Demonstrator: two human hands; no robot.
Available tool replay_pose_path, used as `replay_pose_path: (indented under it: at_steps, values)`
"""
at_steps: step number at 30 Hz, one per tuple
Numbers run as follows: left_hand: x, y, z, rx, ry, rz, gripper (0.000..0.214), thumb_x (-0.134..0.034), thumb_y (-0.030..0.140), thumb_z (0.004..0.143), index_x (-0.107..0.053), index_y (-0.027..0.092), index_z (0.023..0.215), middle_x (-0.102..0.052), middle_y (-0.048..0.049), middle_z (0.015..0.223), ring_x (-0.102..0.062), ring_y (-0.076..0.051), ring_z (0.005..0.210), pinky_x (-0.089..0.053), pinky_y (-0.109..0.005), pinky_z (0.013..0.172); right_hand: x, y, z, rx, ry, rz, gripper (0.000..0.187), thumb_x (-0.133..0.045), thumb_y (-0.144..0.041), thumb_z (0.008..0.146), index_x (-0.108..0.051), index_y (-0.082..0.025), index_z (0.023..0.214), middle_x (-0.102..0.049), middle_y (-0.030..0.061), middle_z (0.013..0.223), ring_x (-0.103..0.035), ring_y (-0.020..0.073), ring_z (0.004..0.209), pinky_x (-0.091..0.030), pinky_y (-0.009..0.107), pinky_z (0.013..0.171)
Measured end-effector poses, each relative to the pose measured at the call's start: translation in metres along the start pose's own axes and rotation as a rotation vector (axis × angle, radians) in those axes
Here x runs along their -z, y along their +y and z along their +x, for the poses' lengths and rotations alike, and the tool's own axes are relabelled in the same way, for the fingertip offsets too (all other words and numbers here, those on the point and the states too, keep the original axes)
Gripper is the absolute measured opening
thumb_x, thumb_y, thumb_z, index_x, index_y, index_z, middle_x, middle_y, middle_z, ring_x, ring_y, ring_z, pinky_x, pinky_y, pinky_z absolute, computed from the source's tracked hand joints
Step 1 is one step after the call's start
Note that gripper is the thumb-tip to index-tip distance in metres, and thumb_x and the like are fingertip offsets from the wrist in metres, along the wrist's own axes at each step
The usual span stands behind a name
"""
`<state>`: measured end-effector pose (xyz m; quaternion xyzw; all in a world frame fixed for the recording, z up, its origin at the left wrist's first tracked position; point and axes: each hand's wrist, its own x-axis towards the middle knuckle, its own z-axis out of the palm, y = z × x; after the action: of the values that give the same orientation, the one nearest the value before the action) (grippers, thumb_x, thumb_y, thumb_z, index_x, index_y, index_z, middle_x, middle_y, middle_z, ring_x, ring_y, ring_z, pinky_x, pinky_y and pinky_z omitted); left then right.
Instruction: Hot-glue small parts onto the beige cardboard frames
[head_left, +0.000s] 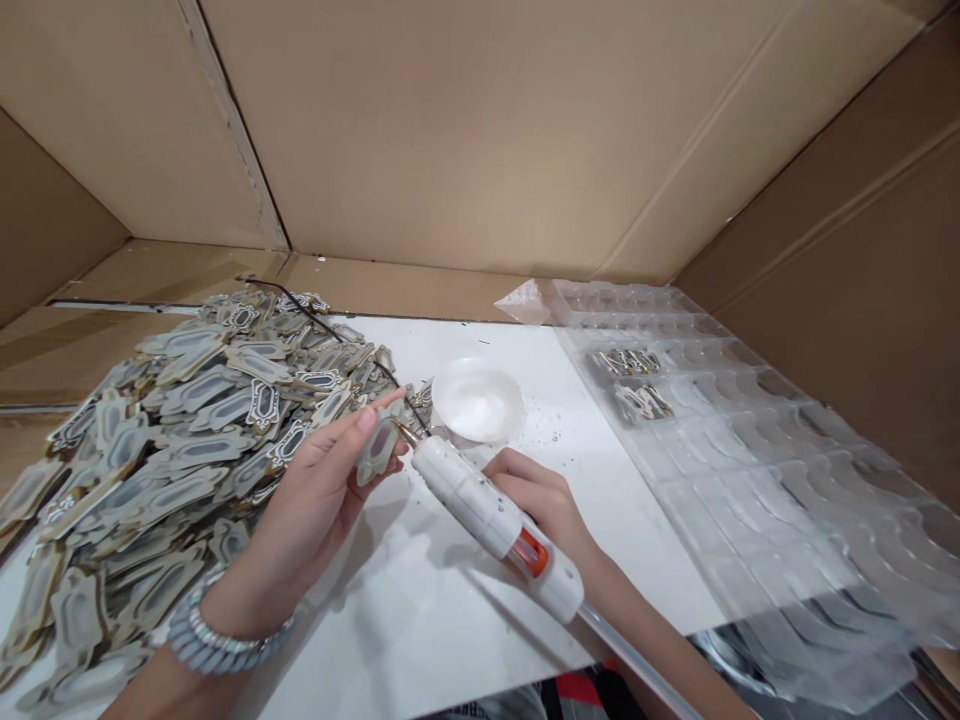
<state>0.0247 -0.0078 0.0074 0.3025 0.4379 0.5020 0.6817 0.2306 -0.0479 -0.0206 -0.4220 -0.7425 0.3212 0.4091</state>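
Note:
My left hand [319,490] pinches a small greyish plaque [379,450] with a scalloped outline and a darker oblong centre. My right hand [544,500] grips a white hot glue gun [469,500] with an orange part near its rear. The gun's metal nozzle [406,432] is at the plaque's right edge; whether it touches cannot be made out. A long clear glue stick [630,655] sticks out of the gun's back. Just beyond the gun stands a round white dish [480,400]. A big heap of similar plaques [187,440] lies to the left of my left hand.
On the right lies a clear plastic compartment tray [720,490], with small metallic pieces [628,361] in two compartments. A crumpled clear plastic piece [523,300] is at the back. A dark thin cord [311,312] crosses the heap. Cardboard walls [480,140] enclose the white work surface [420,600].

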Motion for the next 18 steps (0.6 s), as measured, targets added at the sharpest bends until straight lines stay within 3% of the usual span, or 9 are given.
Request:
replay_pose_path:
  at_steps: [4,11,18]
  values:
    - [0.0016,-0.0009,0.0007,0.013,0.033,-0.001,0.047,-0.084,0.045,0.067,-0.073,0.022,0.106,-0.067,0.0042,0.067,-0.061,-0.008,0.065,-0.055,-0.012,0.062,-0.0002,0.0014,-0.0006,-0.015,0.012,-0.007,0.017,-0.057,-0.017,0.079,-0.052,-0.02,0.063,-0.052,0.0004,0.075,-0.051,0.0128,0.062,-0.038,0.025,0.054]
    - [0.0012,-0.0015,0.0004,0.018,0.041,0.025,0.056,-0.088,0.052,0.056,-0.075,0.024,0.103,-0.067,0.0045,0.068,-0.06,-0.006,0.063,-0.055,-0.011,0.061,0.0008,0.0013,-0.0007,-0.016,0.024,0.009,0.018,-0.057,-0.017,0.08,-0.052,-0.019,0.062,-0.052,0.0005,0.076,-0.051,0.012,0.062,-0.037,0.024,0.054]
    - [0.0022,0.0006,-0.0006,0.063,-0.01,0.023,0.048,-0.088,0.049,0.059,-0.076,0.023,0.099,-0.068,0.0031,0.069,-0.061,-0.007,0.062,-0.056,-0.012,0.061,0.0001,0.0017,-0.0004,-0.025,0.096,-0.019,0.019,-0.06,-0.017,0.08,-0.055,-0.02,0.063,-0.056,0.001,0.077,-0.054,0.013,0.063,-0.038,0.025,0.054]
